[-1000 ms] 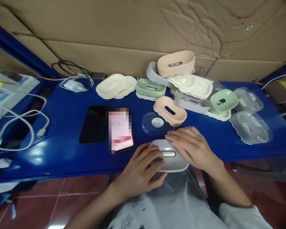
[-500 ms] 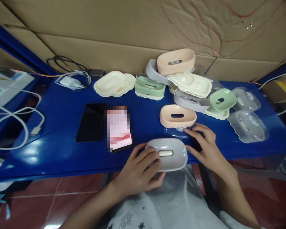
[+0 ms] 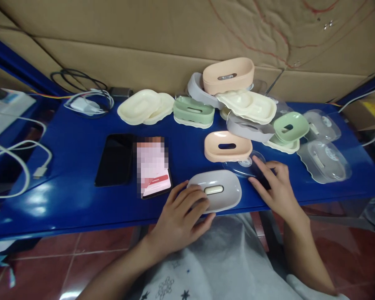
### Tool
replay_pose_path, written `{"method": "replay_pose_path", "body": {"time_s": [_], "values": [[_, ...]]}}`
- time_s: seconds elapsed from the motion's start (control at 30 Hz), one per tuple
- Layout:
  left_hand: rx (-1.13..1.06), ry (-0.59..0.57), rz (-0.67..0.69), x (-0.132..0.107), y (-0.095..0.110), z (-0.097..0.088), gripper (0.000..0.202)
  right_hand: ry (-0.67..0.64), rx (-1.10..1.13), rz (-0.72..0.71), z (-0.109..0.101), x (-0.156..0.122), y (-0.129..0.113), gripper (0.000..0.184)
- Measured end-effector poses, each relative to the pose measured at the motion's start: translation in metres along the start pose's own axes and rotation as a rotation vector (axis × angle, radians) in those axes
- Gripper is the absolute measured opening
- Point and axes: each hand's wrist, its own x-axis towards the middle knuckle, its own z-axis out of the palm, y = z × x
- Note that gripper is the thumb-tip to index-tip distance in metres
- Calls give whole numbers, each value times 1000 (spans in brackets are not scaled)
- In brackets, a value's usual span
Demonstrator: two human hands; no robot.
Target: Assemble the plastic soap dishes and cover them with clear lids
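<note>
Fingers of the left hand [image 3: 183, 218] curled into the grey dish [image 3: 228, 196], thumb along its near side, seemingly steadying it at the blue table [image 3: 71, 204] edge. Right hand [image 3: 276, 189]: fingers spread, index at the clear piece [image 3: 237, 167] that the peach dish [image 3: 228, 155] overlapped.

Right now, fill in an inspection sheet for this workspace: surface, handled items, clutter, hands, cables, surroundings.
Surface: blue tabletop, glossy, reflecting light.
Handled items: grey dish, pale piece showing at its slot; clear plastic piece, partly overlapped in view by a peach dish.
Clutter: dark phone, lit phone; jumbled dishes behind.
Hands: left hand holds the grey dish; right hand has fingers at the clear plastic piece.
Cables: white cable at left; coiled cables at back left.
Surroundings: cardboard behind, tiled floor below.
</note>
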Motion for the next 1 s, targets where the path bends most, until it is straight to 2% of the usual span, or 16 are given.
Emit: {"method": "replay_pose_path", "body": {"time_s": [0.13,0.4,0.53,0.63,0.73,0.87,1.0], "values": [[-11,-11,-3,0,0,-1,12,-30,9,40,2,2,-1,67],[18,17,-24,-3,-3,0,18,51,321,38,-11,1,4,55],[25,42,-101,-8,-2,0,36,27,409,-94,-14,-2,-2,58],[5,49,-134,-12,-4,2,55,21,414,-215,-9,-1,-19,66],[-16,35,-137,-12,-6,3,66,9,386,-331,-2,0,-39,72],[-5,3,-118,-9,-8,0,67,-12,324,-400,4,0,-53,74],[-15,-15,-114,-7,-8,-2,62,-4,286,-430,3,0,-53,74]]}}
